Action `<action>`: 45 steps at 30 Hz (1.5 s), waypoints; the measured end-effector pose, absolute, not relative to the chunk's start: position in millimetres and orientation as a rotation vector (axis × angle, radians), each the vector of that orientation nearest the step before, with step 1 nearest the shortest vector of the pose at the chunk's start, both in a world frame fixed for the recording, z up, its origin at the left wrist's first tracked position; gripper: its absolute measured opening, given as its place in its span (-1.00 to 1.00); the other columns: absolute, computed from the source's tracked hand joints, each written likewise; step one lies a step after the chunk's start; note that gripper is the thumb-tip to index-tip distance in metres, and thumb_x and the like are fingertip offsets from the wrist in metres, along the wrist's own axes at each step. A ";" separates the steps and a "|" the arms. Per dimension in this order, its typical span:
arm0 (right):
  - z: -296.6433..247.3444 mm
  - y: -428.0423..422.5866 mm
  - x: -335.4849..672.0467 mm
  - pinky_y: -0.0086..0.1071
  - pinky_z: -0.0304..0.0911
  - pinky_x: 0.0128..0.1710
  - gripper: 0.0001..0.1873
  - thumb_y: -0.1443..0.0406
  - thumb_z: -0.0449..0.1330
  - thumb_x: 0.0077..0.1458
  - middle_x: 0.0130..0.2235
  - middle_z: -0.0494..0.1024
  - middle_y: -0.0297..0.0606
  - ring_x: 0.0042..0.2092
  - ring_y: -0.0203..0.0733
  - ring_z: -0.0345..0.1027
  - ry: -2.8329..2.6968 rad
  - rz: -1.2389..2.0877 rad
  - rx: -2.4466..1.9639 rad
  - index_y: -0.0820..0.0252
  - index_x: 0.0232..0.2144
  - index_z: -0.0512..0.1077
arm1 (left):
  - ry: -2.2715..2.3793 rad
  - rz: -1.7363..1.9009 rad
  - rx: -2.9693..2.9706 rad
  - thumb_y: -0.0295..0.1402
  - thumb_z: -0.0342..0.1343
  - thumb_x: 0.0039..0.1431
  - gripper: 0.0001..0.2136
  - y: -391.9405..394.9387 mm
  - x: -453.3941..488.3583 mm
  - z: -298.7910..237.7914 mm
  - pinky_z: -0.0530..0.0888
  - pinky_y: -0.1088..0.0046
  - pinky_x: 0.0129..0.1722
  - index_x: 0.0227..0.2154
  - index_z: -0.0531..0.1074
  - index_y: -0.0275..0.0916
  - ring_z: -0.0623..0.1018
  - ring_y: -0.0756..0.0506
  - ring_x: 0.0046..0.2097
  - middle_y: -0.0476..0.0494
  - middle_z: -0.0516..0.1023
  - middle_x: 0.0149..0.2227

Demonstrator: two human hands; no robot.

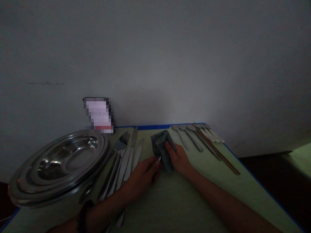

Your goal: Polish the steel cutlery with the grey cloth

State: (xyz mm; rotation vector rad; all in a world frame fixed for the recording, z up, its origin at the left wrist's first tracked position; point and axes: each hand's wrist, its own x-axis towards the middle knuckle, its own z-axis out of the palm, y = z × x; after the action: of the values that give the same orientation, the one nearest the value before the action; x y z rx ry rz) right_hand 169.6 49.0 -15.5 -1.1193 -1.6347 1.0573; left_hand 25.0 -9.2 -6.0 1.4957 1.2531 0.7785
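Note:
My right hand [178,158] is closed around a folded grey-green cloth [161,142] above the middle of the table. Just left of it, my left hand [148,168] pinches a thin, shiny metal utensil [159,158]. Most of that utensil is hidden by the cloth and fingers, so its kind cannot be made out. Several table knives [137,153] lie beside my left forearm, with metal forks or spoons [121,142] farther left. To the right of my right hand rest several metal spoons [191,137] in a row.
A stack of shiny metal plates and bowls [29,191] stands at the left. Behind it a phone [99,113] leans against the grey wall [155,64]. Brown chopsticks [218,152] and white-handled utensils [213,136] lie at the right. The pale green table [194,207] has a blue edge.

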 end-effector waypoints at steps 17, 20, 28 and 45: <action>-19.3 58.3 170.7 -0.24 0.08 0.06 -0.27 -0.17 -0.15 0.00 -0.06 0.48 -0.14 0.06 -0.05 0.24 -1.099 1.061 -1.346 0.24 -0.13 0.43 | 1.213 0.736 1.585 -0.16 -0.23 0.26 -0.72 -16.1 23.5 2.0 0.28 0.52 -0.42 -0.36 0.27 -0.22 0.29 0.00 -0.45 0.06 0.24 -0.51; -29.5 63.0 174.0 -0.24 0.15 -0.03 -0.42 -0.10 -0.09 0.02 -0.13 0.51 -0.19 -0.06 -0.07 0.32 -1.144 1.090 -1.221 0.19 -0.23 0.45 | 1.193 0.757 1.531 -0.14 -0.21 0.26 -0.72 -16.1 23.8 -1.7 0.26 0.53 -0.47 -0.34 0.26 -0.22 0.25 0.01 -0.48 0.09 0.21 -0.53; -45.5 72.7 181.4 -0.29 0.22 -0.22 -0.69 0.10 -0.04 0.03 -0.29 0.52 -0.26 -0.17 -0.11 0.32 -1.140 1.033 -1.079 0.14 -0.42 0.40 | 1.190 0.787 1.399 -0.10 -0.18 0.22 -0.69 -15.3 23.9 -6.3 0.25 0.55 -0.49 -0.30 0.29 -0.23 0.24 0.03 -0.48 0.08 0.20 -0.51; -19.2 61.2 173.6 -0.36 0.22 -0.29 -0.61 0.01 0.06 0.01 -0.39 0.50 -0.29 -0.29 -0.18 0.34 -1.326 1.155 -1.087 0.22 -0.38 0.40 | 1.279 0.685 1.639 -0.17 -0.20 0.23 -0.70 -16.5 24.0 4.9 0.30 0.50 -0.40 -0.28 0.34 -0.25 0.34 -0.04 -0.42 0.01 0.34 -0.49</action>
State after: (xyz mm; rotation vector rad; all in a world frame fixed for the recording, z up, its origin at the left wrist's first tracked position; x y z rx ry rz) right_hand 173.6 61.2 -19.2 -1.0872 -1.3261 1.1548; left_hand 24.0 -16.5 4.9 1.6392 1.2793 0.6851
